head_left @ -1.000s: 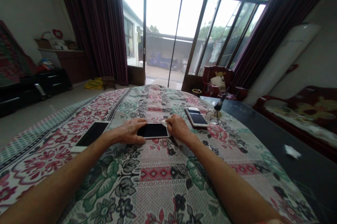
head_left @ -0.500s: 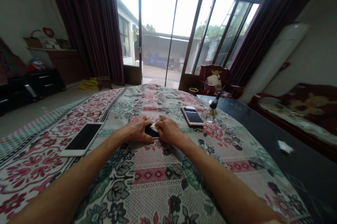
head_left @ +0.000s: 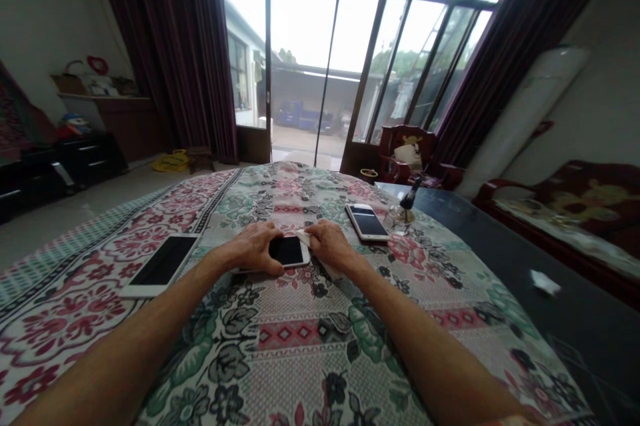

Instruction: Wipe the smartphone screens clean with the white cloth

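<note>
A white-edged phone point(head_left: 290, 251) lies screen up on the patterned tablecloth point(head_left: 300, 373). My left hand point(head_left: 257, 247) grips its left part, thumb along the near edge and fingers over the far side. At the phone's right end, my right hand point(head_left: 327, 245) is closed on a white tissue point(head_left: 333, 271), which sticks out beyond the fingertips and below the palm. To the left lies a larger white device with a black screen point(head_left: 161, 265). Another white phone point(head_left: 367, 222) rests to the right, beyond my right hand.
A clear glass container with a black-handled item point(head_left: 401, 213) stands right of the far phone. Crumpled white tissue point(head_left: 545, 283) lies on the dark surface point(head_left: 505, 253) at the right. A wooden chair point(head_left: 407, 146) stands behind the table.
My right hand has shifted slightly right with the tissue, off the middle of the phone to its right end. More of the screen and the phone's white end now show.
</note>
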Tool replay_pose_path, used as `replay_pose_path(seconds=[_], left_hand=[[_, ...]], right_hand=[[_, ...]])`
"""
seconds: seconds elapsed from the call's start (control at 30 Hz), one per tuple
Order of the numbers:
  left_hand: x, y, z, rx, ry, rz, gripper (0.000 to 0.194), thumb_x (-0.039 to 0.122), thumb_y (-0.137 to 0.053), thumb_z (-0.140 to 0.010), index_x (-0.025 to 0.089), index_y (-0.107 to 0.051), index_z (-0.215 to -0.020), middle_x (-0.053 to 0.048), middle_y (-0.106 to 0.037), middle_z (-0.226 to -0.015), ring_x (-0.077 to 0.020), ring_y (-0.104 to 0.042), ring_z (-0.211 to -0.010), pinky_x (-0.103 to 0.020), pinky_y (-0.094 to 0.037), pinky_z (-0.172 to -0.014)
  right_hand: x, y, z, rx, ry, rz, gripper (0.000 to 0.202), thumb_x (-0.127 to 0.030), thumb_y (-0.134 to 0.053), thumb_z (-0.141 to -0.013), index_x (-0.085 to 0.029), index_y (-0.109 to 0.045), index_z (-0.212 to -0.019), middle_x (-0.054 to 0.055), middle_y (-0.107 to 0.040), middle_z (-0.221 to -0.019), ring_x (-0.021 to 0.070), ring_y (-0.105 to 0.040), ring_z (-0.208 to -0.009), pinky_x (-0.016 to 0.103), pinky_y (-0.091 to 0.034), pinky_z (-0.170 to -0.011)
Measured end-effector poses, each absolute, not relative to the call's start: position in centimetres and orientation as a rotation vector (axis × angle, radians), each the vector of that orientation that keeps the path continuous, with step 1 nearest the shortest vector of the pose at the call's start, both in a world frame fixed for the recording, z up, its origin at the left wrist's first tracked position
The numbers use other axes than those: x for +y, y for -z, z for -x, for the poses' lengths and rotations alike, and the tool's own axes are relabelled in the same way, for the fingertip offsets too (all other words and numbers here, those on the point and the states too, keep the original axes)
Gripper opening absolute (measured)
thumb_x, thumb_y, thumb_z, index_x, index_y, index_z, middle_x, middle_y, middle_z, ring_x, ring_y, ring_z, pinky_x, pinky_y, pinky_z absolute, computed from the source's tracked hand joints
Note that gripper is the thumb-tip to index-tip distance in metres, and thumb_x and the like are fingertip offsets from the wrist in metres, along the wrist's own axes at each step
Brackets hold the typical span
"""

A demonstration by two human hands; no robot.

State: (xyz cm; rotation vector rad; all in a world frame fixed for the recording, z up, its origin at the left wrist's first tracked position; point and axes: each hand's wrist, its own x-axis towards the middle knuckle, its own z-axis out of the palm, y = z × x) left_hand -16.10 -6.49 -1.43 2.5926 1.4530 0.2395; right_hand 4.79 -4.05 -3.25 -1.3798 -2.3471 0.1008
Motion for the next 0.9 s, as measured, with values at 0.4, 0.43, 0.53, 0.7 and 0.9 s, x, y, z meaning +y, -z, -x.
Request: replay_pose_path(seconds=[0.4, 0.43, 0.53, 0.7, 0.9], left_hand=[[-5.3, 1.1, 17.7, 1.243, -0.601, -2.417, 0.071, 0.049, -0.071, -0.064, 0.024, -0.053, -0.128, -0.006, -0.058, -0.118, -0.0257, -0.054, -0.108, -0.037, -0.043, -0.091], [-5.2, 1.2, 17.9, 1.237, -0.616, -2.422, 0.071, 0.049, -0.071, -0.063, 0.025, -0.054, -0.127, -0.006, -0.059, -0.117, -0.0253, -0.055, -0.107, -0.037, -0.044, -0.091], [-4.9, 1.4, 18.6, 1.284, -0.649, -2.412, 0.067, 0.049, -0.070, -0.064, 0.024, -0.056, -0.125, -0.006, -0.059, -0.113, -0.0246, -0.056, -0.103, -0.037, -0.045, -0.089], [-4.5, 1.5, 20.0, 1.397, -0.646, -2.371, 0.061, 0.051, -0.068, -0.066, 0.021, -0.060, -0.118, -0.006, -0.061, -0.108, -0.0257, -0.056, -0.101, -0.038, -0.044, -0.091], [-5.2, 0.1, 20.3, 1.242, -0.521, -2.302, 0.061, 0.050, -0.066, -0.068, 0.023, -0.058, -0.122, -0.006, -0.062, -0.113, -0.0266, -0.056, -0.104, -0.038, -0.043, -0.091]], right_hand=[[-3.9, 2.6, -4.1, -1.611, -0.770, 0.981, 0.025, -0.027, -0.058, -0.079, -0.021, -0.074, -0.096, 0.003, -0.073, -0.091, 0.0173, -0.065, -0.080, 0.028, -0.051, -0.072], [-4.0, 2.7, -3.9, -1.603, -0.730, 0.985, 0.024, -0.025, -0.059, -0.078, -0.021, -0.075, -0.095, 0.003, -0.073, -0.091, 0.0177, -0.065, -0.082, 0.029, -0.051, -0.074], [-4.5, 2.9, -3.2, -1.606, -0.644, 0.985, 0.022, -0.022, -0.060, -0.077, -0.021, -0.075, -0.094, 0.004, -0.073, -0.088, 0.0173, -0.065, -0.080, 0.029, -0.051, -0.076], [-5.7, 2.5, -2.4, -1.708, -0.612, 0.912, 0.028, -0.013, -0.057, -0.075, -0.022, -0.075, -0.094, 0.003, -0.072, -0.086, 0.0157, -0.063, -0.082, 0.030, -0.050, -0.077], [-5.8, 1.6, -2.5, -1.529, -1.033, 0.882, 0.022, -0.029, -0.063, -0.076, -0.021, -0.075, -0.093, 0.004, -0.072, -0.085, 0.0142, -0.062, -0.071, 0.027, -0.049, -0.064]])
